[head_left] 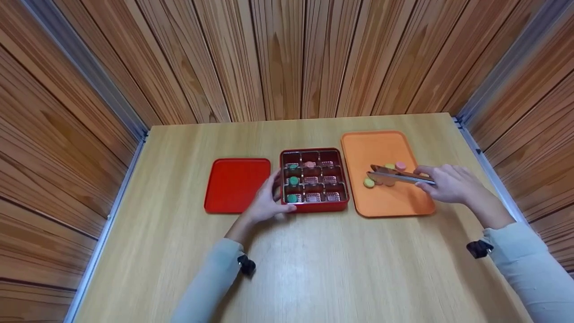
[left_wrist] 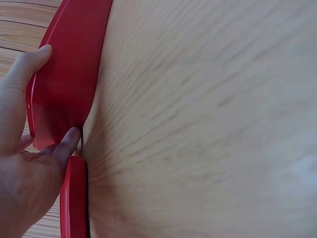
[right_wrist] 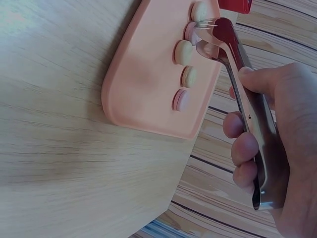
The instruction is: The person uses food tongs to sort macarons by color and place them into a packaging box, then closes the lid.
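A red compartment box [head_left: 314,207] sits mid-table; three green macarons [head_left: 293,181] fill its left column and a pink one [head_left: 309,164] lies in the back row. My left hand [head_left: 276,197] grips the box's front-left corner, with its fingers [left_wrist: 27,74] over the red wall [left_wrist: 69,89]. My right hand [head_left: 432,181] holds metal tongs [head_left: 399,176] over the orange tray [head_left: 385,202]. The tong tips [right_wrist: 205,34] sit at a pinkish macaron [right_wrist: 189,30]. Whether they pinch it is unclear. Other loose macarons [right_wrist: 183,51] lie beside it.
A red lid [head_left: 235,184] lies flat just left of the box. Wooden panel walls enclose the table on the left, back and right. Bare tabletop [head_left: 314,260] stretches in front of the box and tray.
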A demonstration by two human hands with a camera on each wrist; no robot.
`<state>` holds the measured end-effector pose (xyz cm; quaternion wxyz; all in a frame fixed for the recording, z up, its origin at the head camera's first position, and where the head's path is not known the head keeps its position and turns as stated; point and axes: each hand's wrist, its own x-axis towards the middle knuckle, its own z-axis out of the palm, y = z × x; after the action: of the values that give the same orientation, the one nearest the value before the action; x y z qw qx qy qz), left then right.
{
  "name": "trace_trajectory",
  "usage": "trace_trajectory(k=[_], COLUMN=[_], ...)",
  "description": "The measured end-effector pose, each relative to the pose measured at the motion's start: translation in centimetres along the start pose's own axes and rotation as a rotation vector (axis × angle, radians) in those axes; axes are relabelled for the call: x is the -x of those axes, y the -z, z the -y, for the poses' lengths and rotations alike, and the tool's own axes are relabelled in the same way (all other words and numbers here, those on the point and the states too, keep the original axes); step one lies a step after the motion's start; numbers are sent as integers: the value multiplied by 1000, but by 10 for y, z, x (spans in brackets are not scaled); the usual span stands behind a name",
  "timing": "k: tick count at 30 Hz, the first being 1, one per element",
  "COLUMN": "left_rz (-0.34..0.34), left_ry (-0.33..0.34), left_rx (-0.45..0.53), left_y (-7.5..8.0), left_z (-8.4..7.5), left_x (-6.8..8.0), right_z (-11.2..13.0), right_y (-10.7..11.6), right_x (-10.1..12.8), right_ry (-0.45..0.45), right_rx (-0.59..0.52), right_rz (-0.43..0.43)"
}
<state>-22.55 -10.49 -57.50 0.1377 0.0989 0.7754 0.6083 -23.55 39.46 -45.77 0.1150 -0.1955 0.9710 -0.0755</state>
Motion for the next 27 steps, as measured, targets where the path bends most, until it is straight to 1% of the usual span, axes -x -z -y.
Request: trace_trajectory(k=[11, 19, 24, 27], left_rz=[-6, -2, -5, -3], left_ry=[16, -4, 17, 27], left_rx=[-3, 3, -11, -8], left_y=[0, 1, 1, 0], left_z=[0, -1, -1, -1], left_x=[0, 0, 0, 0], right_z=[-4, -6, -4, -4], right_y=[1, 4, 5, 6], right_x=[-2, -3, -4, -4], right_ry=[-15, -12, -1, 0], right_rx=[-16, -21, 11, 12], right_rz=[18, 28, 13, 13])
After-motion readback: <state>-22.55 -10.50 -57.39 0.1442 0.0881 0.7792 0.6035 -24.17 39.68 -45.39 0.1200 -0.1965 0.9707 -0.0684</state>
